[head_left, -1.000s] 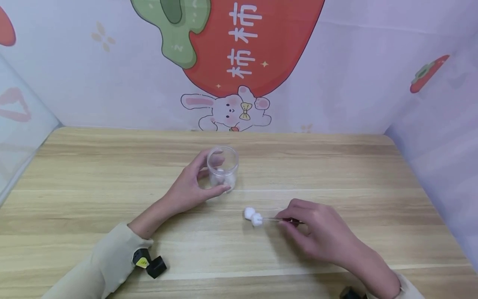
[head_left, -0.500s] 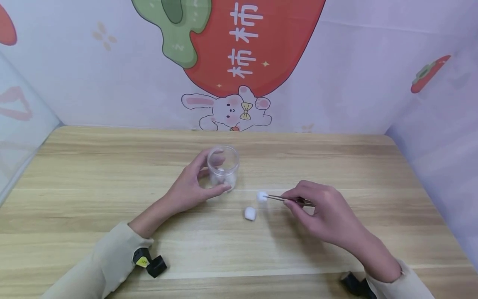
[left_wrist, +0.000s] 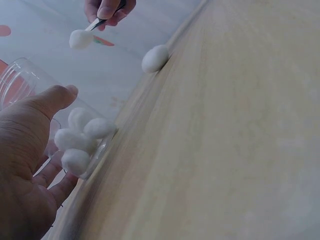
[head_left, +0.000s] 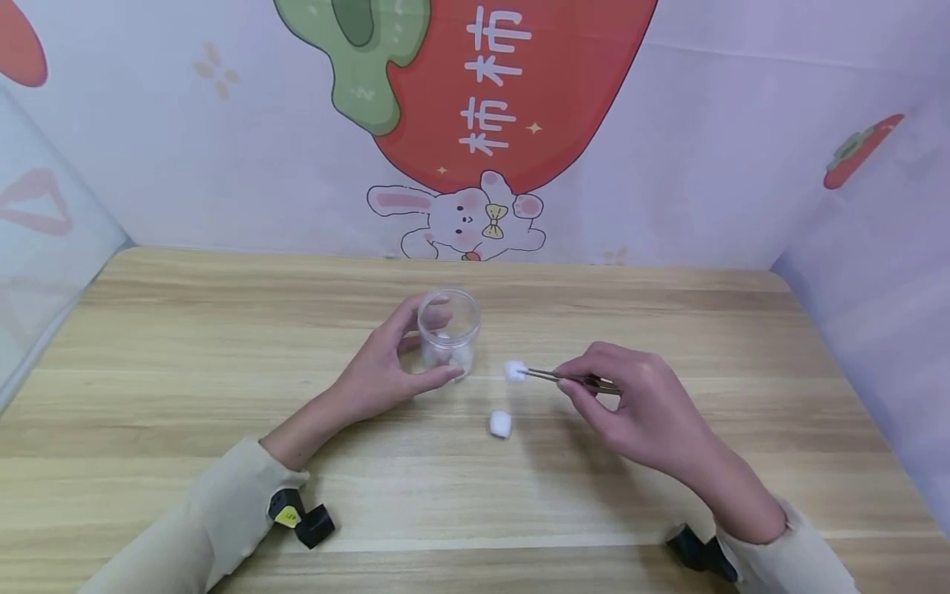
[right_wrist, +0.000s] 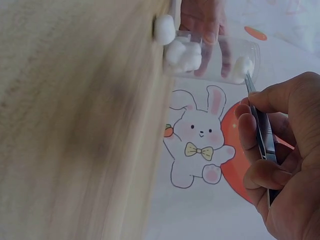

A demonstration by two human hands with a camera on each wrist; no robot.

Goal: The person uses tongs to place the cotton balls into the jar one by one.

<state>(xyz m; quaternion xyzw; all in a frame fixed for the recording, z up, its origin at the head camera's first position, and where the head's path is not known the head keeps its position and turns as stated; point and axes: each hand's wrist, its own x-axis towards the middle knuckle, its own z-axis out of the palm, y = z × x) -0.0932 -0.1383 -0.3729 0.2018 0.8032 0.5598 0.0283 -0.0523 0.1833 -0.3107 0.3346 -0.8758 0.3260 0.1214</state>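
Observation:
My left hand [head_left: 386, 367] holds a clear, open-topped jar [head_left: 449, 330] upright on the table, thumb on the near side and fingers round the back. Several white cotton balls [left_wrist: 75, 140] lie at the bottom of the jar in the left wrist view. With my right hand [head_left: 638, 404] I grip metal tweezers [right_wrist: 264, 135], whose tips pinch one cotton ball [head_left: 515, 371]. That ball hangs in the air to the right of the jar, apart from it. One more cotton ball [head_left: 500, 424] rests on the table in front of the jar.
The wood-grain table [head_left: 223, 330] runs back to an upright printed backdrop [head_left: 668, 165] with a rabbit and a red fruit. Similar sheets stand at both sides. Each sleeve carries a small black device, one of them at the left cuff [head_left: 315, 525].
The tweezers have lifted one cotton ball off the table, away from the ball beside it, and carried it up and back to about the jar's height. My left hand and the jar stay put.

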